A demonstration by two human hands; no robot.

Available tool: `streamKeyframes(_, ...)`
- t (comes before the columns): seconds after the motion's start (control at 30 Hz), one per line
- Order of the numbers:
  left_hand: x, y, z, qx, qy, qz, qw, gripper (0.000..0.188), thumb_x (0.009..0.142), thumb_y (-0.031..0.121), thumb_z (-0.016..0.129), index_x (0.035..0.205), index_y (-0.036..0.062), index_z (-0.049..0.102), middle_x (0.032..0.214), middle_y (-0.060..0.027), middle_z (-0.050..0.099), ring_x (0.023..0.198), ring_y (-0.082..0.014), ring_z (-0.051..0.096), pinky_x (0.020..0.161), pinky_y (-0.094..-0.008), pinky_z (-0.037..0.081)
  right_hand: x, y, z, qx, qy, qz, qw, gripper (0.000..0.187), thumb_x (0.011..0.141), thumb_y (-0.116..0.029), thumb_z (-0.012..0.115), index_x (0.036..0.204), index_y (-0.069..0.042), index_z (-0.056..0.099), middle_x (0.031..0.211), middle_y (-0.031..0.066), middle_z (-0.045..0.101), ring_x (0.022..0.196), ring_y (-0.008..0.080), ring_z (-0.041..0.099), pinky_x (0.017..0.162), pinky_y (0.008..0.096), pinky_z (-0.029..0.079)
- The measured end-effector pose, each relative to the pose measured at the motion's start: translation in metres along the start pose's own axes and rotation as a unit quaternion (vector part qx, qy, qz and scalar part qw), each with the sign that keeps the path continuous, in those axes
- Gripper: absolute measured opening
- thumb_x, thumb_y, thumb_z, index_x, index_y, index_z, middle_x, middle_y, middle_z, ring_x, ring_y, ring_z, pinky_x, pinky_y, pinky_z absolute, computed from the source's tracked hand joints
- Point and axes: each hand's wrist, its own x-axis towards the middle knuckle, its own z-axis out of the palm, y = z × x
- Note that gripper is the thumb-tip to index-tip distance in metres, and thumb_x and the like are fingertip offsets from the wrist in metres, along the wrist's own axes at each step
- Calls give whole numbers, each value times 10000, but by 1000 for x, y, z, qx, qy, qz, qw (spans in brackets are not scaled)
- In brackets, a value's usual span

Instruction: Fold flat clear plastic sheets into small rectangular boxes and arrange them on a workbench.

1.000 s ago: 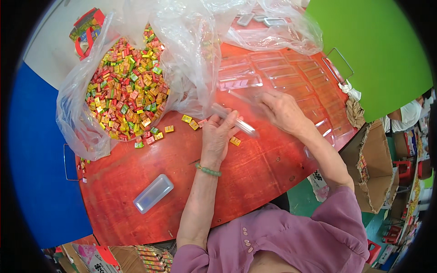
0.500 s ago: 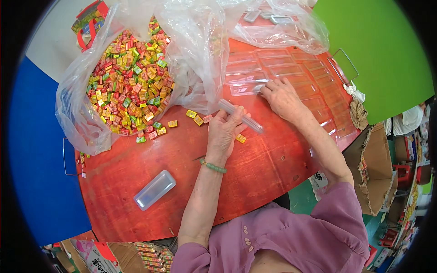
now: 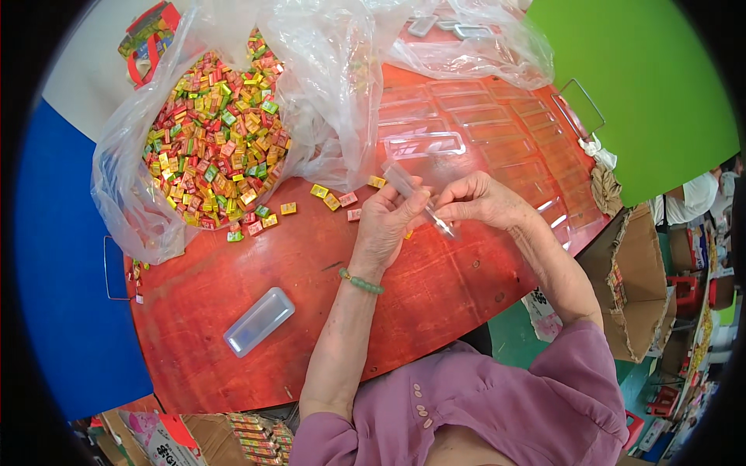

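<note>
My left hand, a green bead bracelet at its wrist, is closed around a narrow clear plastic box above the middle of the table. At the box's lower right end, my right hand pinches its edge with thumb and fingers. Glare blurs that end, so I cannot tell whether a second piece is there. Around my left hand lie several loose small wrapped candies, in yellow and pink. A frosted, empty-looking plastic box rests on the table left of my left forearm.
A large clear bag full of small colourful candies lies open at the far left. Rows of clear plastic trays cover the red table's far right. Behind them is another plastic bag. A cardboard box stands at the right.
My right hand has come back from the clear trays to the plastic box in my left hand and now pinches its end. The whole view has shifted slightly.
</note>
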Motion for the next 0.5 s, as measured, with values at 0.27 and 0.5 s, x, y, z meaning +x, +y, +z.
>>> streamKeyframes(0.27,1,-1,1,49,23,2,999,329,846,81,701,1129,-20,567,1019,-70,635,927,-122,613,804,-257,531,-9,-1,14,-23,29,-9,999,70,893,-48,595,896,-7,652,763,9,646,709,88,581,653,241,473)
streamKeyframes(0.5,-3,-8,15,183,42,122,975,248,840,63,705,1052,6,589,951,-20,626,878,-71,580,748,-227,507,-18,3,35,-339,150,-89,924,62,840,14,532,885,34,569,737,144,597,670,214,602,613,327,464)
